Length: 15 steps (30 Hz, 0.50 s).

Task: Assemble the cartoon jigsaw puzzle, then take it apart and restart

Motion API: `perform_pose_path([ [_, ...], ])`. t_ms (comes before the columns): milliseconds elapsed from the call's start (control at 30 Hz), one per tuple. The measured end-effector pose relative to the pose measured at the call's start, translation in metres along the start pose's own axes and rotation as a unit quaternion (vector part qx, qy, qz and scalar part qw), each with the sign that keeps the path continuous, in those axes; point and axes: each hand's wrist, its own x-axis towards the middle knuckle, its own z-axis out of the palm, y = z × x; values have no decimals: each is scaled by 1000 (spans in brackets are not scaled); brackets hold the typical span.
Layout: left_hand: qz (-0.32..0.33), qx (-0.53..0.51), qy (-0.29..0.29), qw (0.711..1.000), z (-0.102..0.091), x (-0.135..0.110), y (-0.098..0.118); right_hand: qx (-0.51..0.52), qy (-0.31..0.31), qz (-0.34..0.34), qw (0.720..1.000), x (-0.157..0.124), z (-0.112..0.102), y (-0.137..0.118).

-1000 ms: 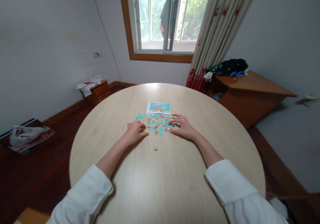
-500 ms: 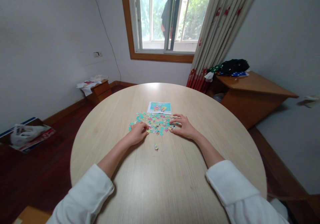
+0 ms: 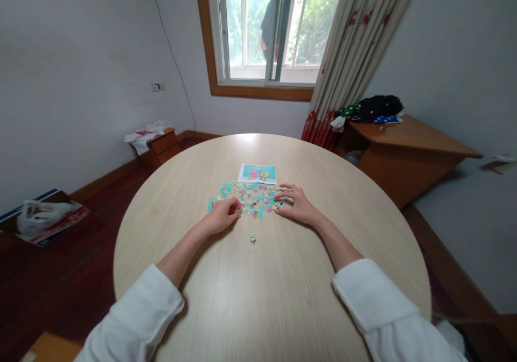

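Many small jigsaw puzzle pieces, mostly turquoise with some pink and yellow, lie loose in a flat pile on the round table. At the pile's left edge, my left hand rests with its fingers curled in and the thumb low; whatever may be between the fingertips is hidden or too small to name. My right hand lies at the right edge, fingers spread over a few pieces, holding nothing. A small joined clump of puzzle pieces sits nearer to me, apart from both hands. Behind the pile is a printed cartoon picture.
The pale wooden table has a rounded edge. A brown desk with a heap of clothes stands at the right by the curtain. To the left are a small cabinet and a plastic bag on a flat box.
The fingers of my left hand have curled further inward at the pile's edge. My right hand, the clump and the picture stay in place.
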Motion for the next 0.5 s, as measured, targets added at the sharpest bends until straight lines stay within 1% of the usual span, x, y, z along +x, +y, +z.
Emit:
perform_pose_path([
  [133,-3,-53,10,999,-3,2,-2,2,2,1,1000,-1,0,0],
  [233,-11,-137,29,990,-6,5,-3,1,0,0,1000,-1,-2,0],
  [367,-53,-264,67,961,-9,8,-2,1,7,-1,1000,0,-2,-1],
  [500,-85,-329,86,936,-12,7,-1,6,15,4,1000,0,0,0],
])
